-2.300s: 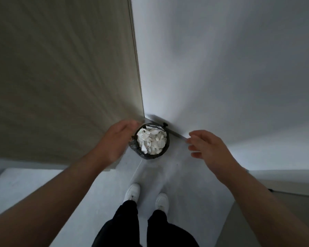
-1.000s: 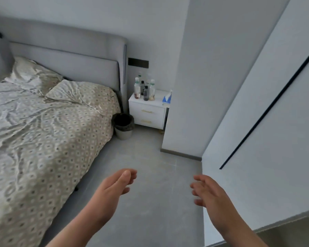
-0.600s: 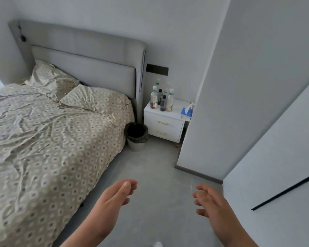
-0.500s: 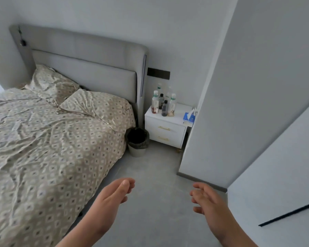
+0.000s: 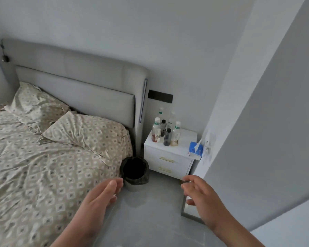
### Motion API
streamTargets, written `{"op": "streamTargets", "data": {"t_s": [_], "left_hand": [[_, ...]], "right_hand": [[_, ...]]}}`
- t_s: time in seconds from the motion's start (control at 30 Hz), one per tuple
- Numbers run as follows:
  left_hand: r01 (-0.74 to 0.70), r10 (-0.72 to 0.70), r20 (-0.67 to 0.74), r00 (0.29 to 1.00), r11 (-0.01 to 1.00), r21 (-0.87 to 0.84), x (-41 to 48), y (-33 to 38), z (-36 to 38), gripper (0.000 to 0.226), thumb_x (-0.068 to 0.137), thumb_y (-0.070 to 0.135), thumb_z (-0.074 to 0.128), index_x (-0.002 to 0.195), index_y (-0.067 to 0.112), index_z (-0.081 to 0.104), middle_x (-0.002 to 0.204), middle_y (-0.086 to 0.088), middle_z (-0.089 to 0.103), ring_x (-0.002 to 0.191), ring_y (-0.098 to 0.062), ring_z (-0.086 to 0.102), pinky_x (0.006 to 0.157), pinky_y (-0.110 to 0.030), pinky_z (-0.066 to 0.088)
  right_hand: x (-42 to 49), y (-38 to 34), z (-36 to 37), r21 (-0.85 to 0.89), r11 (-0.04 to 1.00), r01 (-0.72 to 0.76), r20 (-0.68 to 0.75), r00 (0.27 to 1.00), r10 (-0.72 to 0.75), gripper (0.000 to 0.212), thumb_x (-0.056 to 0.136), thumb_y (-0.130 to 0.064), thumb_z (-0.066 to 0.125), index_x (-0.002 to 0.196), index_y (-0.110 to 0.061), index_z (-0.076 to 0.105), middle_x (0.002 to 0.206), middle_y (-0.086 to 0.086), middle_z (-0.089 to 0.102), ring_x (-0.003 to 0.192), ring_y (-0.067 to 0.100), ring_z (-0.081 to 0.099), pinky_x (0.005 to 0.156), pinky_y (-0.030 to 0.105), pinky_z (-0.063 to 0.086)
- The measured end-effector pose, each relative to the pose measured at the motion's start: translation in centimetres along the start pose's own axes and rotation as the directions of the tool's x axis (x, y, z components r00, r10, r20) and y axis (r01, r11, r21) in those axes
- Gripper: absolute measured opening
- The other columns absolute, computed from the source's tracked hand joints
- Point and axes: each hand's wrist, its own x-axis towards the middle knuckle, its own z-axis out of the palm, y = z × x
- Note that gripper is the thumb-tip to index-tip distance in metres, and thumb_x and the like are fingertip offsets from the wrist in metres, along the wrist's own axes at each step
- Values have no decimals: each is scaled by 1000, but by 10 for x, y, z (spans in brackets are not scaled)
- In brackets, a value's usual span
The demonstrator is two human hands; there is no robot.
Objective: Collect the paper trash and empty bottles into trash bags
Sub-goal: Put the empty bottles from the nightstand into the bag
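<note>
Approaching the bedside corner, you've got both hands out front and empty: left hand flat, fingers together and loosely extended, right hand open with fingers slightly curled, the two well apart and clamped on nothing. Step in hand, as I judge it: the walk-up, before any pickup. The bottles are a tight cluster on the white nightstand, toward its back-left corner by the headboard; all stand upright, long axis vertical, caps pointing up. Some show coloured liquid near the bottom; can't tell which are truly empty. A blue tissue pack sits at the counter's right front edge, apart from the bottles, a tissue poking up. The trash bin, lined with a dark bag, stands on the floor between the bed and the nightstand, just beside both, mouth facing up; its inside is dark, so contents can't be read. No loose paper trash visible on the floor or bed. Next move likely calls for closing the gap, then a side grip around one upright bottle at the cluster's edge so you don't knock its neighbours, and a short drop into the lined bin.
</note>
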Motion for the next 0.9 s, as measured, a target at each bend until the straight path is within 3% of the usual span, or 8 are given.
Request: {"op": "streamTargets", "data": {"t_s": [0.17,0.27,0.37,0.43,0.53,0.67,0.77,0.9], "left_hand": [[22,-22,67,997,1000,2,114,18,-21,17,92,26,57,96,15,69,95,-2,73,108,-21,62,92,-38,45],[17,-26,156,987,998,55,172,36,-22,50,62,58,72,94,20,70,95,3,75,102,-11,65,85,-31,47],[11,-29,204,978,996,90,229,38,-16,17,87,40,62,90,28,73,99,0,74,106,-13,63,87,-31,47],[-9,-22,250,968,993,119,262,41,-6,23,88,48,58,90,32,74,101,9,73,103,-7,64,85,-28,47],[-1,-36,274,961,991,132,308,41,12,20,94,32,51,96,28,71,100,14,72,105,-9,63,84,-25,47],[24,-79,291,953,982,189,371,38,39,19,83,50,62,89,36,74,102,17,71,107,-12,62,91,-33,47],[14,-89,293,952,969,248,422,38,65,55,46,83,62,88,49,71,105,18,71,105,-8,63,95,-36,47],[26,-116,265,957,946,322,492,36,109,39,57,71,54,88,52,68,102,21,69,105,-7,61,98,-40,46]], "right_hand": [[89,-31,27,23,999,-48,-62,997,50,14,95,-28,53,108,-33,60,101,4,65,97,18,63,91,36,52],[134,-48,36,21,996,-83,-94,992,85,14,95,-32,53,108,-37,59,104,2,65,99,16,62,92,36,53],[174,-53,37,35,991,-126,-125,984,130,15,95,-32,54,107,-37,59,102,1,65,99,16,62,92,38,53],[197,-54,32,56,986,-155,-145,976,162,15,94,-30,56,107,-36,60,98,-1,66,97,18,63,92,39,53],[237,-51,20,68,977,-200,-175,962,209,14,94,-29,57,106,-36,60,99,-1,65,96,17,63,92,39,53],[306,-39,-1,90,966,-242,-204,945,256,14,94,-25,57,106,-32,60,98,-1,65,95,17,62,93,41,52],[369,-33,-19,127,957,-261,-194,940,282,15,96,-23,54,109,-30,58,101,-1,63,99,16,60,93,37,52],[457,-26,-44,162,947,-278,-179,936,305,16,94,-22,54,106,-32,60,89,-3,61,90,16,59,94,41,51]]}}
